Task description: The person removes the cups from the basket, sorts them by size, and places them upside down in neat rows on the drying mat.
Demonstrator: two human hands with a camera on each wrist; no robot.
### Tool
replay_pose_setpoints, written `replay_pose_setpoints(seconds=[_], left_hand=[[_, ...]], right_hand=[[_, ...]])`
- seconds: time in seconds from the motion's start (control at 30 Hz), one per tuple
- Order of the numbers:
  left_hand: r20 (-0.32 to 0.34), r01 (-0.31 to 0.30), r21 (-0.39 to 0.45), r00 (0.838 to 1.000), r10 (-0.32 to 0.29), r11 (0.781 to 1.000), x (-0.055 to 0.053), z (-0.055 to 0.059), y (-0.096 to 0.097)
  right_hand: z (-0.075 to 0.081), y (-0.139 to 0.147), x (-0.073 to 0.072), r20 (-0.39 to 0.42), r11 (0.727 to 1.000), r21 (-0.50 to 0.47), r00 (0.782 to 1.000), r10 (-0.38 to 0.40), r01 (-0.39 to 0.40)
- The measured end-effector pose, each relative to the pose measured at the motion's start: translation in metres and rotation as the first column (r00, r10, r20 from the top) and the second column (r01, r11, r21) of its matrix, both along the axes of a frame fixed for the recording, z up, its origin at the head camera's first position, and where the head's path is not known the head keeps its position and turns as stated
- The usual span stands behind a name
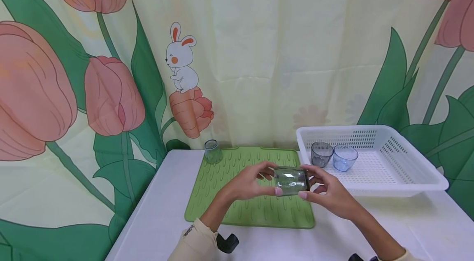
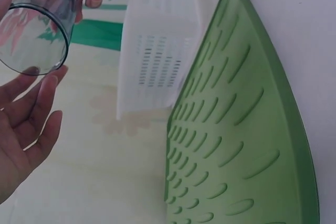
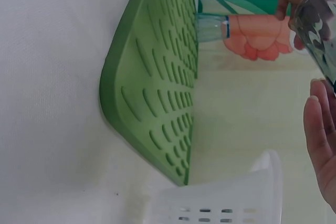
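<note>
Your left hand [image 1: 249, 183] grips one end of the glass [image 1: 290, 180], which lies at its three o'clock; your right hand [image 1: 331, 196] grips the other end, with the glass toward its ten o'clock. You hold it sideways above the green mat [image 1: 259, 214], the white basket [image 1: 400, 189] toward its two o'clock.

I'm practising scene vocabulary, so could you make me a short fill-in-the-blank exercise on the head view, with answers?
1. The left hand and right hand hold a glass off the mat, which is coloured ____.
2. Another glass stands on the mat's far ____ corner.
3. In the white basket, the cup beside the dark grey cup is tinted ____.
4. Altogether, the basket holds ____ cups.

Answers: green; left; blue; two.
</note>
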State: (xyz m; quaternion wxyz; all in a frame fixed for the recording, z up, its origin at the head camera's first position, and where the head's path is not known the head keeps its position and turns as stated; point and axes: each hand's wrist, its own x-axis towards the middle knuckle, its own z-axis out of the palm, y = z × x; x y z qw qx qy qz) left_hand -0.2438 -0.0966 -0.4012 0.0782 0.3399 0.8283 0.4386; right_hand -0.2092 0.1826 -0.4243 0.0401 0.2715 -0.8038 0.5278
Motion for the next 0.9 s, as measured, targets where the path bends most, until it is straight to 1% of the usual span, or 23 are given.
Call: replay_pose_setpoints(seconds=[0.13,0.23,0.4,0.57,0.67,0.9], left_hand=[[0.002,-0.016,0.01,1.0,0.016,1.0,0.0,0.001,0.0],[-0.008,-0.017,0.017,1.0,0.018,1.0,0.001,0.001,0.001],[-0.027,-0.016,0.033,1.0,0.017,0.999,0.003,0.001,0.002],[-0.012,-0.018,0.05,1.0,0.019,0.999,0.004,-0.001,0.002],[-0.004,-0.016,0.056,1.0,0.016,0.998,0.005,-0.002,0.002],[-0.003,0.003,0.054,1.0,-0.003,0.999,0.005,-0.002,0.002]], right_hand=[[-0.002,0.0,-0.001,0.003,0.999,-0.027,1.0,0.017,-0.017],[-0.005,0.001,-0.002,0.014,0.997,-0.067,0.999,0.045,-0.044],[-0.013,-0.001,-0.004,0.057,0.989,-0.126,0.994,0.09,-0.082],[-0.018,-0.005,0.0,0.098,0.98,-0.172,0.988,0.123,-0.105],[-0.018,-0.007,0.002,0.106,0.976,-0.193,0.987,0.118,-0.096],[-0.017,-0.009,0.004,0.083,0.973,-0.217,0.992,0.098,-0.078]])
